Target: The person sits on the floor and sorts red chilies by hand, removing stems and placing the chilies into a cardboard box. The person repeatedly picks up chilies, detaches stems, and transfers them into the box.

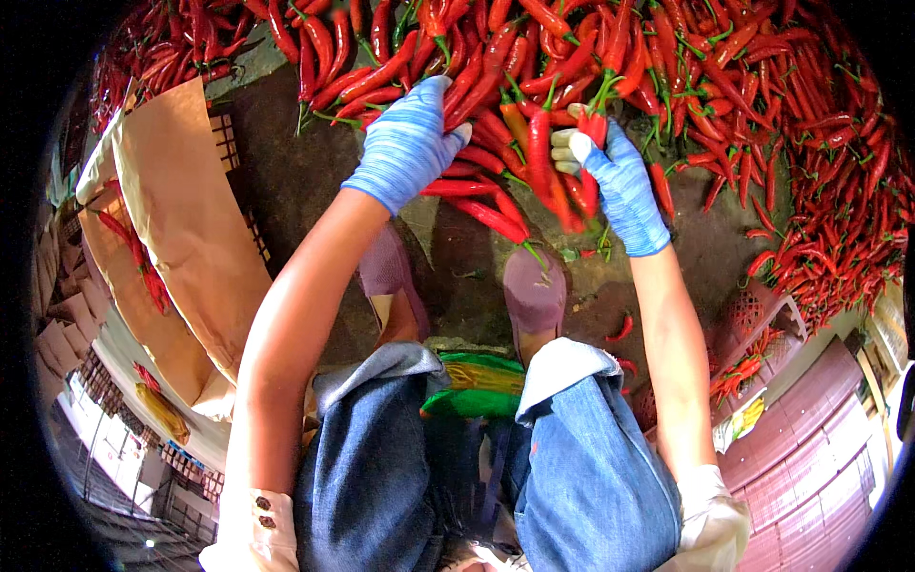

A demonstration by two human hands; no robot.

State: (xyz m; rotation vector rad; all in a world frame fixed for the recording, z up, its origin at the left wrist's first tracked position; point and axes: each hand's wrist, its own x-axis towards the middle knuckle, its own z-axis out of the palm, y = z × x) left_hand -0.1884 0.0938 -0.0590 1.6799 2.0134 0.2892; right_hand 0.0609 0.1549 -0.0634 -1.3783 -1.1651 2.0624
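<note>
My left hand (409,146), in a blue knit glove with a pale thumb tip, is at the near edge of a heap of red chili peppers (572,43). Long red chilies (480,91) run into the gap between its thumb and fingers; most of the fingers are hidden. To its right, my right hand (620,175), gloved alike, grips a few red chilies (593,132) by their upper ends, green stems upward. More red chilies (542,154) hang or lie between the hands, partly blurred. Below my left hand, loose chilies (490,218) lie with stems toward my shoe.
An upright brown cardboard box (182,214) is at the left. My mauve shoes (535,286) rest on the dark floor (457,286). A pink plastic crate (758,322) with chilies stands at the lower right. A few stray chilies (620,327) lie near my right forearm.
</note>
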